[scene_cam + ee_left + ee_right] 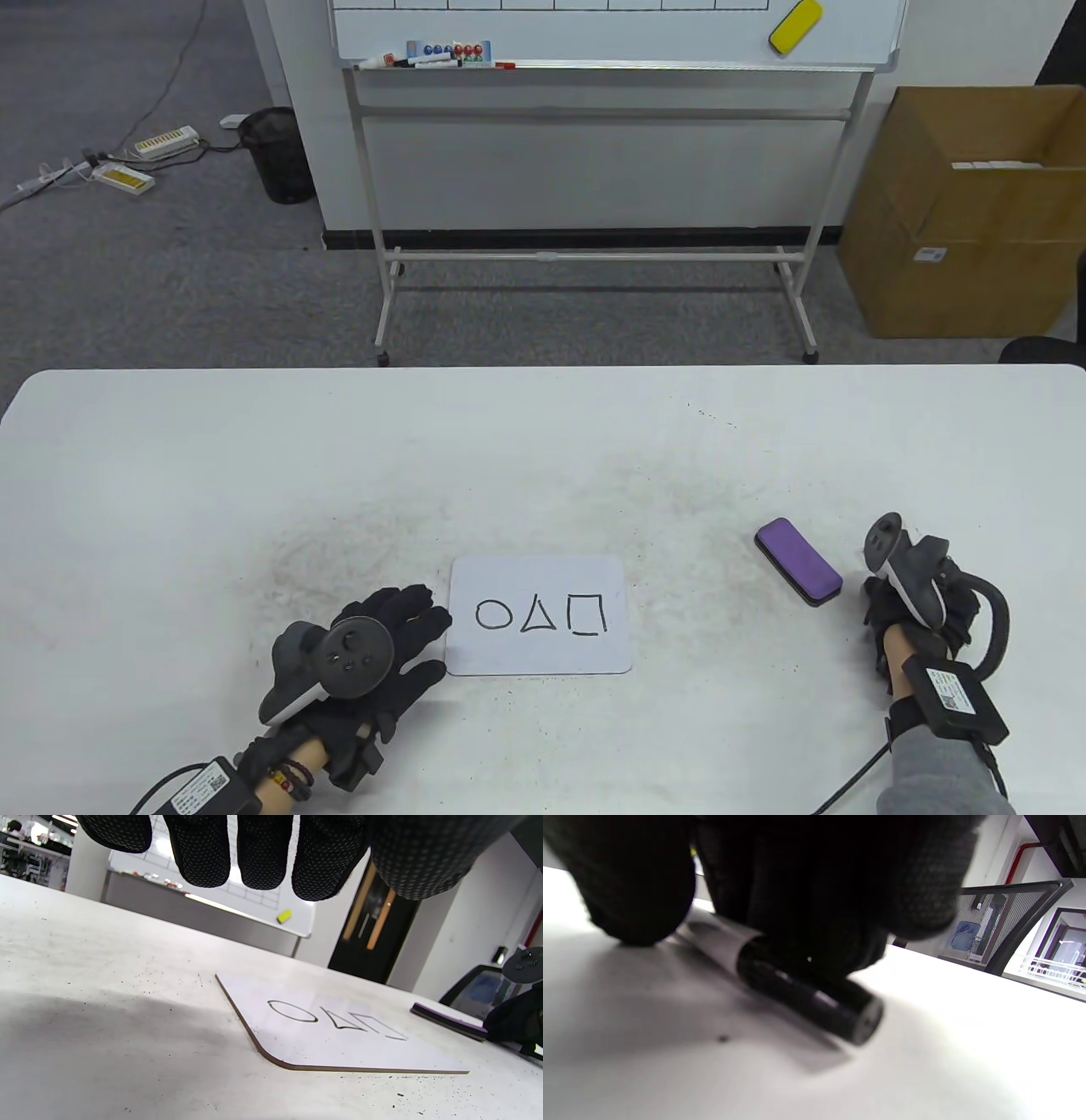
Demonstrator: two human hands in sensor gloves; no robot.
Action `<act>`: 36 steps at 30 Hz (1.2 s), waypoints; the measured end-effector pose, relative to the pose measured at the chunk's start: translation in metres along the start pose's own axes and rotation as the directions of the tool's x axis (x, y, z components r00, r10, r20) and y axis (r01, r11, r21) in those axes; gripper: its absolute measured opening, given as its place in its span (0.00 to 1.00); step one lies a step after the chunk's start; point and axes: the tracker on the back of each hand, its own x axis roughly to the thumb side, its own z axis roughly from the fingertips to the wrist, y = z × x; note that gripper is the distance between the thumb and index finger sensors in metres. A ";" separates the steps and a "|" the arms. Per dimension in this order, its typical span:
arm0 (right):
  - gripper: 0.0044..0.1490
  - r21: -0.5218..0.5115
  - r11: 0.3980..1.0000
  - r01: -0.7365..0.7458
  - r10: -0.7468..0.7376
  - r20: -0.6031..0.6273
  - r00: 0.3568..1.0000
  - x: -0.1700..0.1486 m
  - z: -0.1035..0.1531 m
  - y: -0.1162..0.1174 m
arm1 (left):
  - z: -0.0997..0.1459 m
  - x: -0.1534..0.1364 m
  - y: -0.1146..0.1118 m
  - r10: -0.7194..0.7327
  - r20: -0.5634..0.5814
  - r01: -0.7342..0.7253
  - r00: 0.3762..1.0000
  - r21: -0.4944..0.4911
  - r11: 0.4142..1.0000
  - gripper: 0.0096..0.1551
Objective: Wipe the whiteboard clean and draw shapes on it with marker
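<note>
A small whiteboard (543, 581) lies on the table with a black circle, triangle and square drawn on it; the left wrist view also shows the whiteboard (339, 1052). My left hand (434, 638) lies flat beside its left edge, fingers (263, 857) straight, tips at the board's edge. A purple eraser (798, 561) lies to the right of the board. My right hand (891, 611) rests just right of the eraser. Its fingers (797, 899) curl over a marker (814, 1001) with a black cap that lies on the table. The table view hides the marker.
The white table (254, 475) is smudged with grey marker dust around the board. Beyond it stands a large whiteboard on a wheeled stand (594, 255) with a yellow eraser (795, 25). A cardboard box (967, 212) stands back right, a black bin (276, 153) back left.
</note>
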 end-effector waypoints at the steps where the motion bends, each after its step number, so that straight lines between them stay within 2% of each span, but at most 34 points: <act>1: 0.39 0.004 1.000 -0.002 0.002 -0.002 1.000 0.000 0.000 0.000 | 0.000 0.000 0.000 0.000 -0.001 0.000 1.000 -0.001 1.000 0.38; 5: 0.39 0.011 0.998 0.056 -0.056 -0.005 0.998 -0.002 0.002 -0.010 | 0.000 -0.002 0.001 0.004 -0.008 -0.004 1.000 0.001 1.000 0.38; 7: 0.39 -0.013 0.989 0.150 -0.149 0.021 0.989 0.001 0.013 -0.028 | 0.001 -0.003 0.002 0.003 -0.016 -0.003 1.000 0.001 1.000 0.38; 10: 0.39 -0.037 0.981 0.190 -0.185 0.099 0.978 0.010 0.034 -0.052 | 0.001 -0.004 0.002 0.003 -0.025 -0.003 1.000 -0.001 1.000 0.38; 13: 0.41 -0.074 0.960 0.269 -0.247 0.221 0.944 0.029 0.072 -0.079 | 0.002 -0.004 0.002 -0.019 -0.036 0.019 0.999 0.000 1.000 0.39; 19: 0.42 -0.080 0.940 0.332 -0.268 0.432 0.861 0.069 0.141 -0.109 | 0.006 -0.002 0.001 -0.009 -0.037 0.008 0.999 -0.010 1.000 0.39; 23: 0.44 -0.039 0.927 0.373 -0.303 0.509 0.806 0.090 0.172 -0.115 | 0.008 0.001 0.002 -0.025 -0.031 0.025 0.999 0.000 1.000 0.39; 28: 0.49 0.031 0.923 0.385 -0.329 0.582 0.744 0.109 0.201 -0.111 | 0.007 -0.002 -0.001 -0.043 -0.041 0.043 0.998 -0.006 0.999 0.39; 36: 0.54 0.150 0.918 0.367 -0.376 0.620 0.689 0.124 0.211 -0.080 | 0.002 -0.011 -0.012 -0.065 -0.066 0.063 0.996 -0.038 0.997 0.39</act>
